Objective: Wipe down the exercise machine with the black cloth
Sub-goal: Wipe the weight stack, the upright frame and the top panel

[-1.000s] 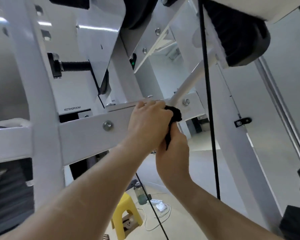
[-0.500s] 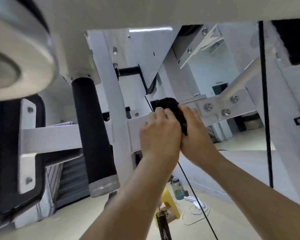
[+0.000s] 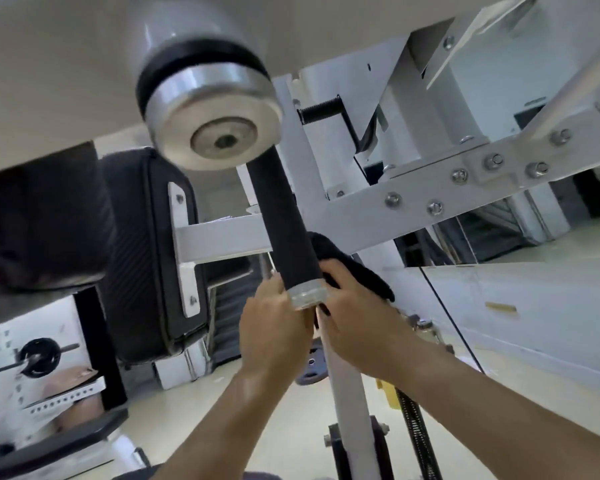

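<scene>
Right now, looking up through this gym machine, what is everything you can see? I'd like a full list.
black cloth: one, black, bunched beside the handle's lower end
handle: one, black grip with a silver end cap, slanting down at centre
roller end: one, silver disc with a black band, top centre, close to the camera
back pad: one, black with a white bracket, left
frame beams: several, white, across centre and right
bolts: several, silver, on the beams
spring: one, black, upper middle
weight plate: one, black, on a bar, lower left
left hand: one, at the handle's end cap, fingertips hidden
right hand: one, gripping the black cloth
</scene>
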Demonstrator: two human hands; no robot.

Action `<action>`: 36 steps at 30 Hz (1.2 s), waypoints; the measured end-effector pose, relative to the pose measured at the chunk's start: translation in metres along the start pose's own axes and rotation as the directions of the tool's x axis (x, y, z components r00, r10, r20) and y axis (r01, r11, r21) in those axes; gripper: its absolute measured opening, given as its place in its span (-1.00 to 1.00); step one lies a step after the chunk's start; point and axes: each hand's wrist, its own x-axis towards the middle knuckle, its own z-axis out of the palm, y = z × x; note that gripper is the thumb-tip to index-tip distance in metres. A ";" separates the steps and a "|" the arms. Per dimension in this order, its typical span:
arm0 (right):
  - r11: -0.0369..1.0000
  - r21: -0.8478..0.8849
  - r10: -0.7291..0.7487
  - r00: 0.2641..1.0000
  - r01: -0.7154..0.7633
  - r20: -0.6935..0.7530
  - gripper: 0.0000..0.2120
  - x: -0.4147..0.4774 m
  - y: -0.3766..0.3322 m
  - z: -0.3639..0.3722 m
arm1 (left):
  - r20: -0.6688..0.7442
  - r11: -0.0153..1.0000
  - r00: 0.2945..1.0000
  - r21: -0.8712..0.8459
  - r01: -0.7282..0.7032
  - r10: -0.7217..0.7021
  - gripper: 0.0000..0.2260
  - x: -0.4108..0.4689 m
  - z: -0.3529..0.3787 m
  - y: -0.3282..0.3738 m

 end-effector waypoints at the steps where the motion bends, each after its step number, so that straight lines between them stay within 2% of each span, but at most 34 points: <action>1: 1.000 -0.023 -0.004 1.000 0.005 0.018 -0.55 -0.001 -0.004 -0.004 | -0.004 0.999 1.000 -0.049 -0.015 0.015 -0.52 -0.007 -0.018 0.002; 3: 0.981 -0.193 -0.018 0.999 0.008 -0.052 -0.50 0.007 -0.002 -0.013 | -0.174 0.983 0.985 -0.178 -0.043 0.012 -0.84 -0.007 -0.043 0.007; 4: 0.951 -0.307 0.008 0.996 -0.036 -0.092 -0.44 0.015 0.002 -0.019 | -0.291 0.980 0.956 -0.187 -0.073 0.016 -0.84 0.000 -0.054 0.008; 5: 0.921 -0.374 0.072 0.992 -0.107 -0.108 -0.38 0.025 0.007 -0.023 | -0.307 0.983 0.949 -0.141 -0.114 0.066 -0.84 0.010 -0.064 0.008; 7: 0.901 -0.393 0.165 0.983 -0.185 -0.083 -0.29 0.040 0.015 -0.017 | -0.273 0.991 0.954 -0.001 -0.131 0.126 -0.70 0.032 -0.077 0.003; 9: 0.934 -0.332 0.081 0.985 -0.128 -0.149 -0.28 0.038 0.015 0.004 | -0.106 0.992 0.991 0.101 -0.073 0.084 -0.50 0.053 -0.086 -0.006; 10: 0.956 -0.278 0.045 0.980 -0.098 -0.192 -0.30 0.029 0.014 0.017 | -0.038 0.979 0.996 0.191 -0.071 0.080 -0.47 0.059 -0.089 -0.008; 11: 0.969 -0.229 0.041 0.972 -0.095 -0.229 -0.31 0.014 0.012 0.031 | -0.027 0.963 0.996 0.259 -0.080 0.090 -0.47 0.062 -0.089 -0.010; 12: 0.971 -0.209 0.066 0.969 -0.117 -0.238 -0.29 -0.005 0.012 0.046 | -0.040 0.958 0.994 0.271 -0.092 0.107 -0.48 0.063 -0.090 -0.010; 15: 0.959 -0.191 0.176 0.969 -0.209 -0.175 -0.03 -0.068 0.005 0.083 | -0.076 0.982 0.991 0.163 -0.097 0.111 -0.44 0.057 -0.085 -0.007; 16: 0.962 -0.172 0.188 0.970 -0.213 -0.155 -0.01 -0.087 0.004 0.092 | -0.121 0.985 0.985 0.130 -0.110 0.126 -0.44 0.051 -0.079 -0.008; 19: 0.980 -0.068 0.171 0.968 -0.186 -0.182 -0.23 -0.115 0.000 0.094 | -0.215 0.971 0.949 -0.017 -0.238 0.229 -0.58 0.019 -0.047 -0.007; 21: 0.981 0.000 0.186 0.933 -0.195 -0.307 -0.41 -0.102 -0.005 0.081 | -0.158 0.937 0.956 -0.209 -0.279 0.249 -0.63 -0.016 -0.020 -0.002; 23: 0.966 0.013 0.241 0.885 -0.257 -0.399 -0.50 -0.072 -0.009 0.067 | -0.131 0.914 0.958 -0.292 -0.282 0.254 -0.58 -0.038 -0.001 0.001; 27: 0.937 -0.069 0.297 0.882 -0.344 -0.365 -0.46 -0.065 0.004 0.077 | -0.200 0.929 0.924 -0.113 -0.352 0.325 -0.59 -0.042 0.010 0.002; 29: 0.930 -0.143 0.277 0.902 -0.338 -0.331 -0.43 -0.100 0.010 0.090 | -0.255 0.888 0.865 -0.048 -0.458 0.432 -0.66 -0.046 0.013 0.006; 32: 0.925 -0.255 0.208 0.936 -0.283 -0.285 -0.48 -0.118 0.015 0.074 | -0.258 0.817 0.795 -0.037 -0.576 0.549 -0.72 -0.059 0.023 0.012; 34: 0.920 -0.260 0.199 0.920 -0.294 -0.337 -0.52 -0.091 0.023 0.056 | -0.292 0.833 0.816 -0.098 -0.544 0.499 -0.73 -0.050 0.019 0.016; 36: 0.934 -0.187 0.224 0.906 -0.306 -0.360 -0.52 -0.061 0.030 0.053 | -0.365 0.859 0.831 -0.133 -0.494 0.420 -0.73 -0.030 0.008 0.020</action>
